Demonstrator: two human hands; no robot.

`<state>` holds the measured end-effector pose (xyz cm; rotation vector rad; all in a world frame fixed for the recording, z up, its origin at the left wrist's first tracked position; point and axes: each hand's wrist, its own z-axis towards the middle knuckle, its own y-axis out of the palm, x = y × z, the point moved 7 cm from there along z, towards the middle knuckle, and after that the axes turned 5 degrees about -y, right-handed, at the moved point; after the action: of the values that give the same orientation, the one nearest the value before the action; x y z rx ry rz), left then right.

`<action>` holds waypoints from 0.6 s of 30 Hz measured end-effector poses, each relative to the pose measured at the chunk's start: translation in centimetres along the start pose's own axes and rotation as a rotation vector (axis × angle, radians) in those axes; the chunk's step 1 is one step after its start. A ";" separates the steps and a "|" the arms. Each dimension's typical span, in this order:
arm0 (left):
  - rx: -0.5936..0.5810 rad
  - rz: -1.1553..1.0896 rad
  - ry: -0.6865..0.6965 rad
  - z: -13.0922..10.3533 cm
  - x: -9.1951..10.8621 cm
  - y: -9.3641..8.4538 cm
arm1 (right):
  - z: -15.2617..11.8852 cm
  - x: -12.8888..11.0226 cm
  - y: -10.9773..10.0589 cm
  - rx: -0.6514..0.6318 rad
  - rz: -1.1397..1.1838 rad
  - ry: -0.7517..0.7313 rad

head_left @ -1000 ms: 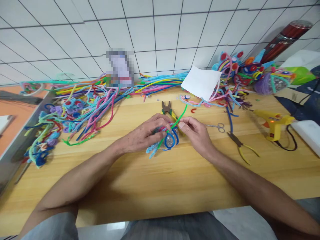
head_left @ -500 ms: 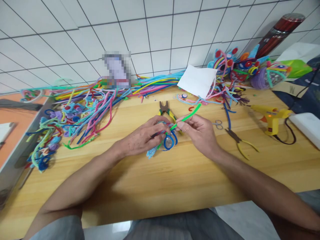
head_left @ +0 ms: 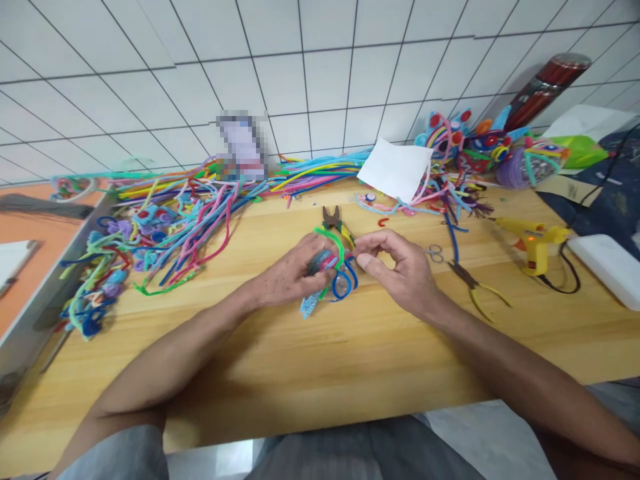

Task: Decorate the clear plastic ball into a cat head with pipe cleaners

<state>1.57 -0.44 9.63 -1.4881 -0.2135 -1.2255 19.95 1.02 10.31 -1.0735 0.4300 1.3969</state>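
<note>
My left hand (head_left: 295,270) is closed around a pipe-cleaner craft (head_left: 342,285) with blue loops, a pale blue end and pink strands; its fingers hide much of the body. A bright green pipe cleaner (head_left: 339,244) arches up from the craft and bends over towards my left fingers. Just right of the craft is my right hand (head_left: 397,267), thumb and forefinger slightly apart with nothing visible between them. Directly behind both hands lie pliers (head_left: 331,217) with yellow and green handles, jaws pointing to the wall.
Loose pipe cleaners (head_left: 195,230) heap at the left and along the tiled wall. White paper (head_left: 395,170) lies at the back. To the right are small scissors (head_left: 434,253), yellow-handled pliers (head_left: 473,283) and a yellow glue gun (head_left: 537,243). Finished pipe-cleaner figures (head_left: 480,143) stand back right.
The green pipe cleaner, held out straight to the right by my right hand before, now curves back to the left over the craft. My right hand has let go of it.
</note>
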 end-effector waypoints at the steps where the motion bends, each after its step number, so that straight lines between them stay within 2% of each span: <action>1: 0.009 -0.008 -0.030 0.0 -0.3 0.0 | 0.0 0.0 -0.2 -0.010 0.001 0.009; 5: -0.006 -0.017 -0.163 0.1 -1.7 0.4 | -1.3 0.1 -1.8 -0.023 -0.116 0.075; 10: -0.077 -0.055 -0.359 -0.2 -3.1 0.5 | -5.5 1.5 -5.6 -0.041 -0.299 0.180; 13: -0.090 -0.058 -0.349 -0.3 -2.9 0.9 | -8.8 3.3 -9.5 0.008 -0.452 0.222; 16: -0.010 -0.015 -0.268 -0.3 -2.5 1.2 | -12.4 4.9 -14.2 0.136 -0.699 0.215; 18: 0.051 0.032 -0.201 -0.3 -2.1 1.4 | -14.6 5.9 -16.2 0.148 -0.876 0.217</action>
<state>1.43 -0.14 7.09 -1.5640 -0.3509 -1.0375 40.93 -4.56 3.98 -1.0994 0.1666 0.4709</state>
